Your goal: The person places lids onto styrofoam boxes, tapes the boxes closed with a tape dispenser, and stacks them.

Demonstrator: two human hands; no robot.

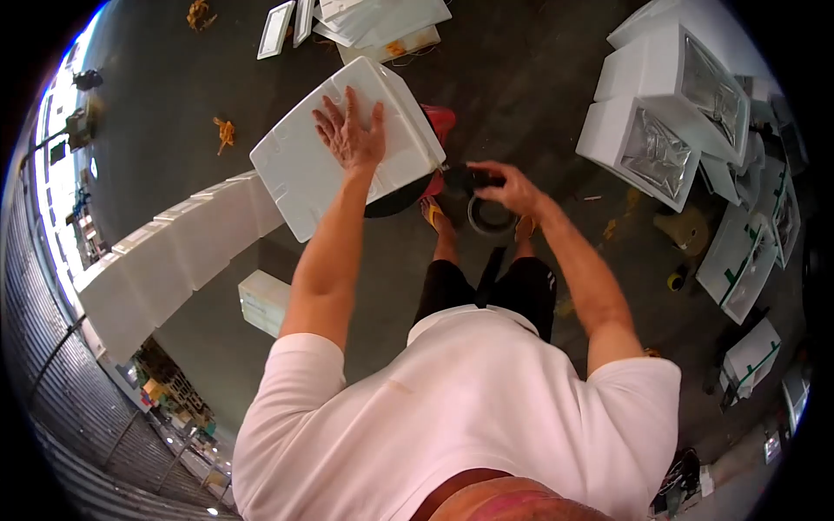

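Note:
My left hand (352, 139) lies with fingers spread on the flat face of a white foam box (300, 161). The box is tilted in front of me, above a red object (440, 124) and a dark round thing that it partly hides. My right hand (514, 187) is closed around a black hand tool (469, 179), its kind unclear. The tool's thin tip is at the box's lower right corner; whether it touches cannot be told. Just below my right hand is a dark ring (491, 217), perhaps a tape roll.
A row of white boxes (165, 252) runs along the left, with a smaller box (264, 301) nearby. White lids (382, 22) lie ahead. Foil-lined foam boxes (656, 143) are stacked at right, near green-taped panels (738, 260). Orange scraps (225, 133) dot the floor.

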